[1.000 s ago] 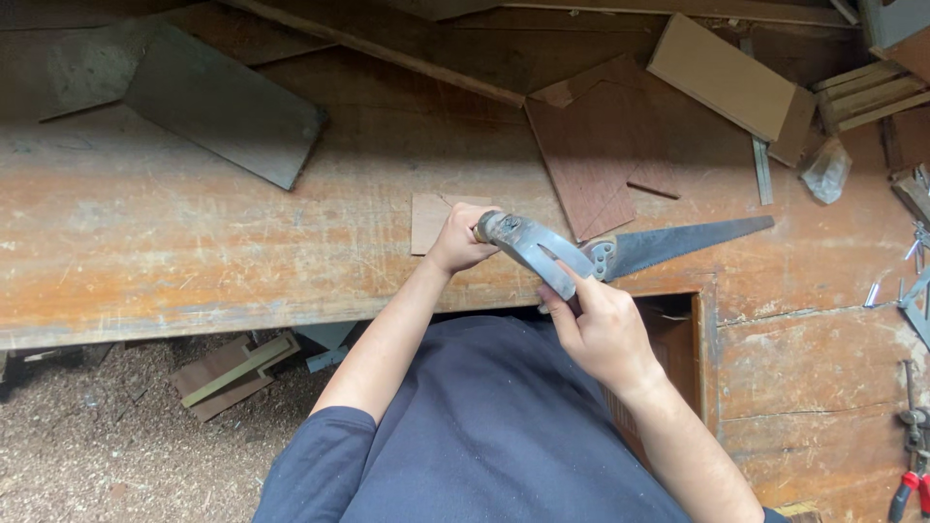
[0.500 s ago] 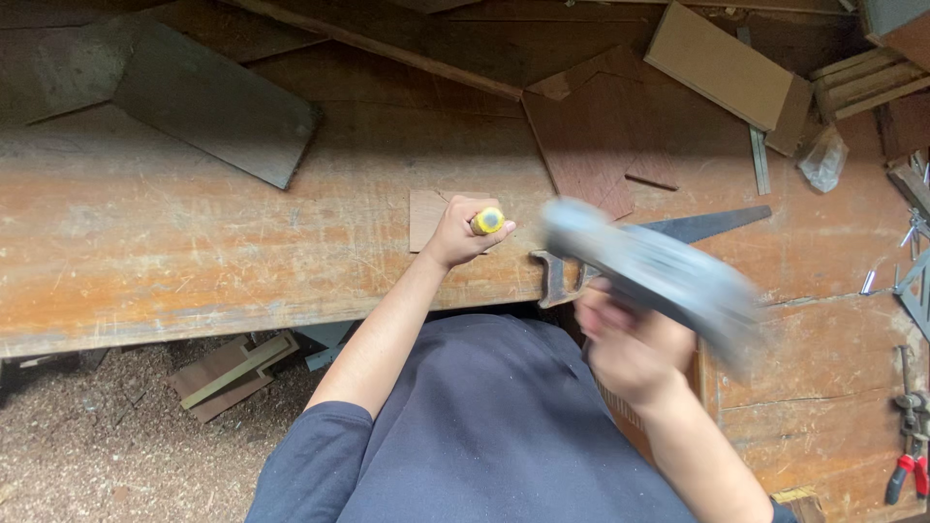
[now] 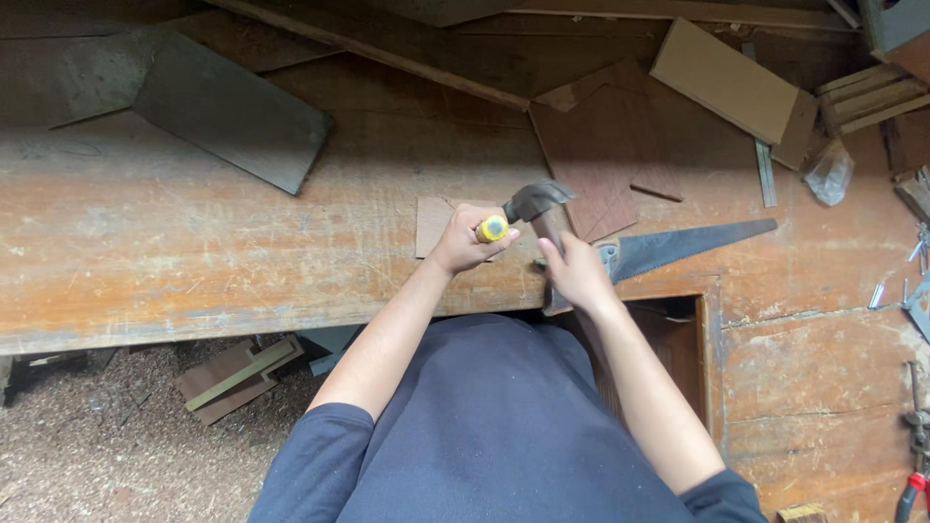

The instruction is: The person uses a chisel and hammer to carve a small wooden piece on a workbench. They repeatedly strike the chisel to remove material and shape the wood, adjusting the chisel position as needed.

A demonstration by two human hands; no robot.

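My left hand (image 3: 463, 242) is shut on a tool with a yellow-capped handle (image 3: 492, 229), held upright on a small flat piece of wood (image 3: 431, 221) at the front of the worn wooden workbench (image 3: 194, 252). In my right hand (image 3: 576, 274) is a hammer, gripped by its wooden handle. The grey steel hammer head (image 3: 535, 199) sits just right of and above the yellow cap, very close to it. A handsaw (image 3: 693, 242) lies flat on the bench right behind my right hand, blade pointing right.
A dark grey board (image 3: 232, 111) lies at the back left, with a thin brown panel (image 3: 601, 145) and a light board (image 3: 731, 82) at the back right. Red-handled pliers (image 3: 911, 494) lie at the far right. Wood scraps (image 3: 237, 373) rest on the sawdust floor below.
My right hand swung the hammer out to the right in a blur, then brought its head back down beside the yellow cap. My left hand stayed in place.
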